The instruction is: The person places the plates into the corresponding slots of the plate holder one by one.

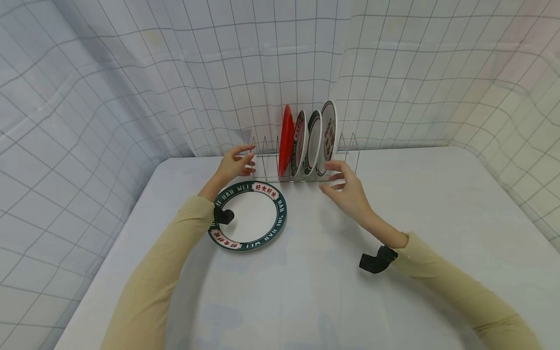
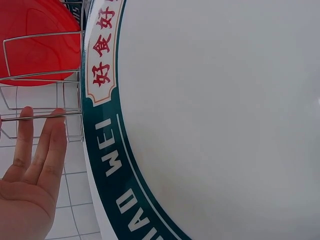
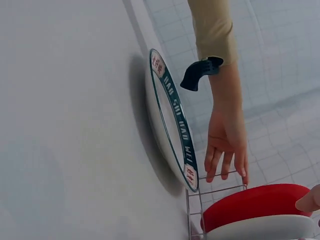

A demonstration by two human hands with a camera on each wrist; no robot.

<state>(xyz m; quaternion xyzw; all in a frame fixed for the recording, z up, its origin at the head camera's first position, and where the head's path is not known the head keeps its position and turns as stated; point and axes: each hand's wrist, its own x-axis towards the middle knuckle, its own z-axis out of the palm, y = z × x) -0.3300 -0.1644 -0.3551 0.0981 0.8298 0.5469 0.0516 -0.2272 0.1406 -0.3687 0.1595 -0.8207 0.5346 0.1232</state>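
A wire dish rack (image 1: 269, 181) stands at the back of the white table, holding several plates on edge. Leftmost in it is a red plate (image 1: 286, 143); rightmost is a tall white plate (image 1: 329, 131) with a printed pattern. My left hand (image 1: 236, 164) is at the rack's left end, fingers extended at its wires (image 2: 42, 116). Beside the tall plate's lower right edge is my right hand (image 1: 351, 197), fingers loosely bent, thumb apart, nothing between them. A large white plate (image 1: 251, 218) with a green lettered rim lies flat in front of the rack, below my left wrist.
White cloth with a dark grid (image 1: 393, 87) hangs behind and at both sides of the table (image 1: 437, 209). Black mounts (image 1: 377, 261) are strapped at both wrists. The flat plate lies close to the rack's front left.
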